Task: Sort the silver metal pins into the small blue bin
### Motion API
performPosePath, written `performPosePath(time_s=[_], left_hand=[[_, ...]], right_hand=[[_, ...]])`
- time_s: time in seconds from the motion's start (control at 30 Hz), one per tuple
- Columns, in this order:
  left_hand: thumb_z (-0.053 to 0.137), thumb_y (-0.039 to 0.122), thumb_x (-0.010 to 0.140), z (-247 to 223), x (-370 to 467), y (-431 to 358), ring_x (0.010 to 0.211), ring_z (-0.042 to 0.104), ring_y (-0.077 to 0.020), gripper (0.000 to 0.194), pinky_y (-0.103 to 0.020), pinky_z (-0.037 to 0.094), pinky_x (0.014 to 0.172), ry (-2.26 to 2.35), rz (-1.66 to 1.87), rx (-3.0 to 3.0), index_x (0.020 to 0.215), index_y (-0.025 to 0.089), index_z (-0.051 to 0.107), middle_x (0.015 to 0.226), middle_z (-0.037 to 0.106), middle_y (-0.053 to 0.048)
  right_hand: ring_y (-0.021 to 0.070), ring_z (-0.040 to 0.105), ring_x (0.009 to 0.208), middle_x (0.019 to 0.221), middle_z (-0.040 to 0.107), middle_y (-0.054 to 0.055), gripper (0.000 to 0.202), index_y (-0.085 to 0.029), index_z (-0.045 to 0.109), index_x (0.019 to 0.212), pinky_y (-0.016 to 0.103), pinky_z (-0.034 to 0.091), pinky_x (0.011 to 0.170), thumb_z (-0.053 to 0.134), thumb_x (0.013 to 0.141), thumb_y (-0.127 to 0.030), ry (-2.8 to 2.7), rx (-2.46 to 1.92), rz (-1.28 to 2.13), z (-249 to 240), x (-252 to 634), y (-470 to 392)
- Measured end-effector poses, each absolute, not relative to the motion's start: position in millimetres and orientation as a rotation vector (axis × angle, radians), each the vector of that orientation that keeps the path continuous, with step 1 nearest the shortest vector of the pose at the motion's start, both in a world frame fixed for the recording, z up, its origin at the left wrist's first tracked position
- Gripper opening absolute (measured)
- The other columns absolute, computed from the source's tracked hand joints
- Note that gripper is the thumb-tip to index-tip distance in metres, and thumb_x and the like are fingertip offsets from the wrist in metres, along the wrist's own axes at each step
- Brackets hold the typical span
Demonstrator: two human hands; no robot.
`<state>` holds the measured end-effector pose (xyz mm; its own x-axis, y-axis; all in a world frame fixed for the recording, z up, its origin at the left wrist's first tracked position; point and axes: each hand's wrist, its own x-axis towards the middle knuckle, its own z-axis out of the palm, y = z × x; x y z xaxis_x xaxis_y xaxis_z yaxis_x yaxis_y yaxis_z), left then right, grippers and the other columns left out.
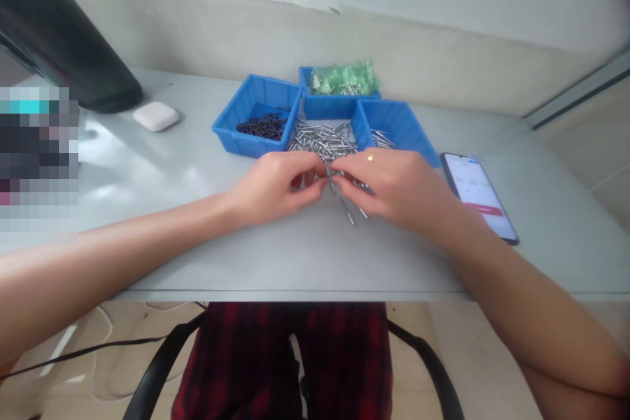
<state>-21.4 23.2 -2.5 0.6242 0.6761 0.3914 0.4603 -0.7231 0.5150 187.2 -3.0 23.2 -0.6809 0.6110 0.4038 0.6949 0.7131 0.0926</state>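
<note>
At the near edge of the silver pile [325, 138], the fingertips of the left hand [266, 187] and right hand [396, 184] are pinched close together. They seem to grip a thin silver piece [331, 176] between them, though it is too small to tell which hand has it more firmly. More loose sticks [348, 211] poke out on the pile's near side, under the right hand. The step now looks like picking out or sorting small bits. The next move calls for a soft, careful pinch, so that only the wanted bit comes away and the rest don't roll. Left of the pile is a blue bin [229, 133] of dark screws [263, 126]; behind it, a bin [327, 105] with a green bag [347, 79]; right of it, another bin [411, 134], then a phone [480, 197].
</note>
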Motion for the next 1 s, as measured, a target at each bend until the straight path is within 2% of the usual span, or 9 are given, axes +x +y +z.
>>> performPosePath(time_s=[0.37, 1.0], left_hand=[[0.056, 0.026, 0.086, -3.5, -21.0, 23.2, 0.065, 0.055, -0.0083, 0.012, -0.019, 0.04, 0.06, 0.897, 0.773, 2.519, 0.086, 0.016, 0.062, 0.074, 0.061, 0.002], [0.054, 0.026, 0.087, -4.8, -22.0, 23.5, 0.065, 0.054, -0.0089, 0.014, -0.019, 0.04, 0.059, 0.853, 0.704, 2.57, 0.084, 0.015, 0.061, 0.074, 0.06, 0.0]], right_hand=[[0.0158, 0.058, 0.071, 0.076, 0.067, 0.003, 0.025, -0.016, 0.065, 0.092, 0.028, 0.034, 0.06, 0.042, 0.093, -0.025, -2.615, -1.043, -0.347, 25.0, 186.4, -4.9], [0.0178, 0.061, 0.078, 0.085, 0.069, 0.005, 0.024, -0.016, 0.065, 0.098, 0.028, 0.034, 0.061, 0.043, 0.092, -0.025, -2.688, -1.116, -0.246, 23.9, 185.2, -5.4]])
